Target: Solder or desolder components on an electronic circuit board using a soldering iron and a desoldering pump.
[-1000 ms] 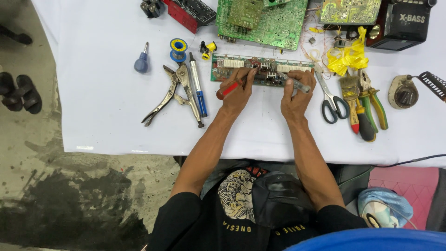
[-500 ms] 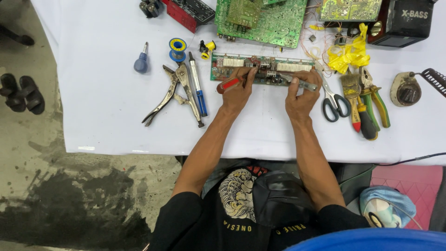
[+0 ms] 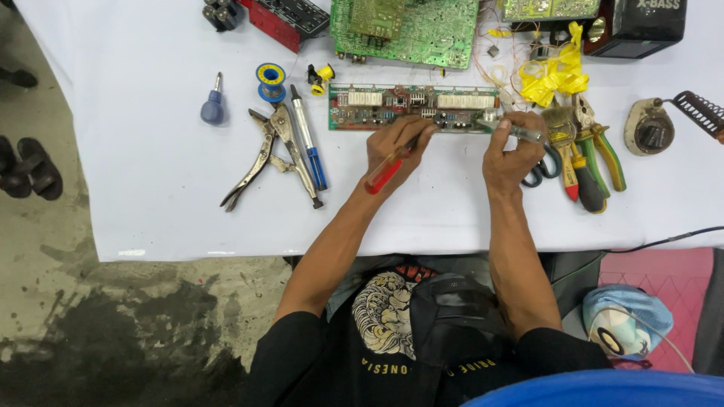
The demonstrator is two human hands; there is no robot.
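White cloth is covering the table (image 3: 136, 188), and a long narrow circuit board (image 3: 392, 107) is lying flat on it, just beyond both of the person's hands. The left hand (image 3: 396, 151) is closing around a red-handled screwdriver (image 3: 386, 170), its shaft angling up to the near edge of the board. The right hand (image 3: 513, 151) is gripping a clear-handled tool (image 3: 520, 131) that is lying across its fingertips at the board's right end; whether its tip is touching the board cannot be told.

Locking pliers (image 3: 271, 154) and a blue pen-shaped tool (image 3: 309, 147) are lying side by side left of the board, with a blue-handled stubby screwdriver (image 3: 213, 105) farther left and a solder spool (image 3: 270, 80) above them. A large green circuit board (image 3: 411, 30) is sitting behind the narrow one. Green-handled pliers (image 3: 603, 151) and scissors (image 3: 544, 167) are resting just right of the right hand, below a tangle of yellow wire (image 3: 554, 75)
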